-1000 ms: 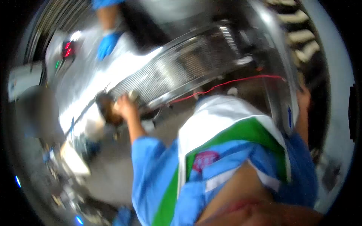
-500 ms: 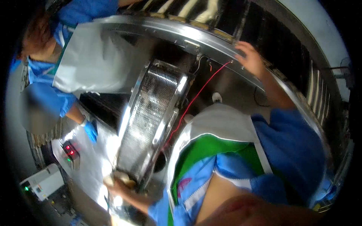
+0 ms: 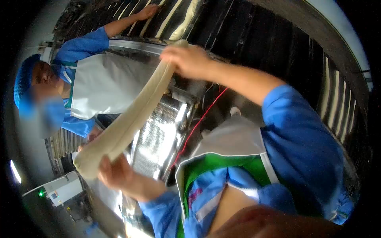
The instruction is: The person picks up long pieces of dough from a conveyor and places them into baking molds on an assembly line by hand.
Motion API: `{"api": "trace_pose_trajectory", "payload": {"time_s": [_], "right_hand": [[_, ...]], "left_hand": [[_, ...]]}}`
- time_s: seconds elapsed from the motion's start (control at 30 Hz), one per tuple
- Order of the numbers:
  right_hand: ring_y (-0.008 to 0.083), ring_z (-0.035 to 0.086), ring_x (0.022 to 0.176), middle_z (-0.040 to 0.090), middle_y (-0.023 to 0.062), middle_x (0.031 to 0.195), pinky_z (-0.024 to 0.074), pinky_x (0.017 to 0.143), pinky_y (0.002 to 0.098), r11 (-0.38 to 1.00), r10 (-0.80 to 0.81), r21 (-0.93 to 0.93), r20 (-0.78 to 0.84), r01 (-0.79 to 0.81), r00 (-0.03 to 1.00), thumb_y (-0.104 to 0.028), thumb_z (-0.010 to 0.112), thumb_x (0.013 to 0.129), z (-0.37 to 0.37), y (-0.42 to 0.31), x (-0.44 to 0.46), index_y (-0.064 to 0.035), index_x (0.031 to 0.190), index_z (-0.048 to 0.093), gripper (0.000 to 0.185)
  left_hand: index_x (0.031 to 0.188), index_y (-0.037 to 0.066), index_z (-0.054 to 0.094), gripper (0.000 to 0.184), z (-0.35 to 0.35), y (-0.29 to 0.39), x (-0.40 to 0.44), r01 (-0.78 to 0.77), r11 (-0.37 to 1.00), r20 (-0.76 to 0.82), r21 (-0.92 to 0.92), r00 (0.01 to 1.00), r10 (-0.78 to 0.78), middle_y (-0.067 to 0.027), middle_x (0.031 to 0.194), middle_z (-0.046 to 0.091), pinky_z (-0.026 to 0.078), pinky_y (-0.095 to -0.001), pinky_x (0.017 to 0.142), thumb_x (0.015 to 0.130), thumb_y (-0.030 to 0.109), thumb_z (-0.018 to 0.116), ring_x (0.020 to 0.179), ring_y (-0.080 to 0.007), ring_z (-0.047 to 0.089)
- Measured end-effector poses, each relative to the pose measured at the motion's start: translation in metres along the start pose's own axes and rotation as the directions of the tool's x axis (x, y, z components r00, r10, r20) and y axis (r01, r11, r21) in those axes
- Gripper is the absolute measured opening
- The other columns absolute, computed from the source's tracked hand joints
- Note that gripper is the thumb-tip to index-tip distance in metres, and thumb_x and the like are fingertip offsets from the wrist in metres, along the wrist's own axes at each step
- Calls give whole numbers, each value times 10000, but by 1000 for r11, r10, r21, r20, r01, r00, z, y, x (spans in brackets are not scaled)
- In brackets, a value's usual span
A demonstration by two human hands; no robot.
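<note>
A long, pale strip of dough [image 3: 131, 119] stretches diagonally in front of me, raised above a perforated metal chute [image 3: 149, 142]. My right hand [image 3: 188, 61] grips its upper end, close to the black slotted surface [image 3: 238, 35]. At the strip's thick lower end is my left hand [image 3: 117, 172], with its fingers curled against the dough. Motion blurs both hands a little. Part of the chute is hidden behind the strip.
Across from me stands a person in a grey apron [image 3: 111, 85], one hand [image 3: 147, 12] reaching over the slots, where several pale strips [image 3: 168, 18] lie. A red cable [image 3: 202, 119] runs beside the chute. A white box [image 3: 63, 188] with a green light stands lower left.
My left hand has lifted dough from the chute's lower end. My right hand has moved left from the metal rim and closed on the strip. The other person's arm now extends over the slots.
</note>
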State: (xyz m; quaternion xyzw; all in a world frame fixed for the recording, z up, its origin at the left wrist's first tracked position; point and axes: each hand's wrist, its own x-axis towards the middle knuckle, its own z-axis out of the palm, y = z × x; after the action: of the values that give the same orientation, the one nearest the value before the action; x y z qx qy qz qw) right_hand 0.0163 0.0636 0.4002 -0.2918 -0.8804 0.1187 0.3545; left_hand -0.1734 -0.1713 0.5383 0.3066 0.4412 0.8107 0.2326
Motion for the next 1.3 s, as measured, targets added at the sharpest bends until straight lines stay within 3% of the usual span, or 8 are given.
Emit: {"api": "trace_pose_trajectory", "payload": {"time_s": [0.3, 0.5, 0.6, 0.7, 0.77, 0.87, 0.97, 1.3], "right_hand": [[326, 591, 830, 552, 72, 1046, 495, 710, 393, 932, 176, -270, -249, -242, 953, -93, 432, 805, -132, 164, 64, -138, 973, 568, 221], [301, 495, 1088, 463, 132, 1230, 456, 862, 396, 712, 554, -604, 171, -358, 815, -19, 603, 699, -81, 277, 66, -109, 1188, 490, 509], [241, 516, 1023, 537, 84, 1106, 424, 891, 406, 909, 293, -417, 598, -22, 746, -26, 606, 716, -48, 235, 77, -107, 1062, 583, 357], [262, 514, 1061, 592, 92, 1015, 358, 924, 512, 959, 211, -278, 600, -46, 772, -240, 644, 730, -6, 247, 92, -114, 1083, 518, 396], [270, 547, 1009, 600, 81, 1010, 368, 893, 525, 924, 371, -333, 668, -186, 645, -254, 654, 722, -4, 263, 124, -123, 1102, 518, 425], [272, 528, 1054, 574, 58, 1120, 374, 861, 536, 928, 331, -356, 652, -109, 682, -345, 698, 678, 10, 290, 144, -197, 1162, 508, 541], [273, 508, 1085, 557, 52, 1157, 370, 873, 532, 933, 332, -343, 710, -107, 621, -339, 708, 665, 28, 290, 168, -223, 1155, 522, 537], [251, 585, 952, 636, 49, 993, 407, 837, 530, 773, 515, -602, 414, -199, 750, -246, 599, 748, 111, 228, 215, -246, 975, 662, 235]], "left_hand": [[1057, 46, 465, 497, 172, -144, 28, -135, 863, 329, 486, 944, -37, -117, 1104, 514, 409, -389, 920, 643, 44, 740, 1022, -265, 522], [1305, 85, 375, 801, 167, -289, 50, 84, 643, 297, 761, 836, -461, -186, 1181, 476, 430, -362, 887, 610, 78, 772, 1070, -278, 492], [1227, 80, 473, 661, 92, -294, 32, -256, 555, 480, 791, 822, -306, -139, 1182, 503, 426, -361, 894, 636, 105, 768, 1079, -275, 497], [1181, 61, 514, 517, 17, -279, -6, 554, 560, -145, 616, 779, -610, -99, 1143, 557, 412, -314, 886, 702, 87, 706, 1039, -191, 529], [1192, 25, 498, 492, -38, -255, -29, 150, 312, 38, 938, 852, -523, -122, 1175, 540, 447, -302, 821, 735, 89, 667, 1001, -199, 546], [1130, -15, 513, 409, -47, -211, -58, 713, 245, -505, 657, 658, -558, -74, 964, 562, 455, -246, 674, 757, 93, 642, 784, -145, 540], [1141, -12, 508, 422, -89, -192, -103, 723, 496, -547, 480, 689, -475, -48, 868, 580, 447, -226, 634, 758, 103, 644, 732, -128, 544], [1262, 65, 434, 568, -261, -127, -196, 871, 161, -743, 463, 481, -465, -118, 1214, 508, 456, -289, 806, 740, 36, 657, 1028, -197, 536]]}}
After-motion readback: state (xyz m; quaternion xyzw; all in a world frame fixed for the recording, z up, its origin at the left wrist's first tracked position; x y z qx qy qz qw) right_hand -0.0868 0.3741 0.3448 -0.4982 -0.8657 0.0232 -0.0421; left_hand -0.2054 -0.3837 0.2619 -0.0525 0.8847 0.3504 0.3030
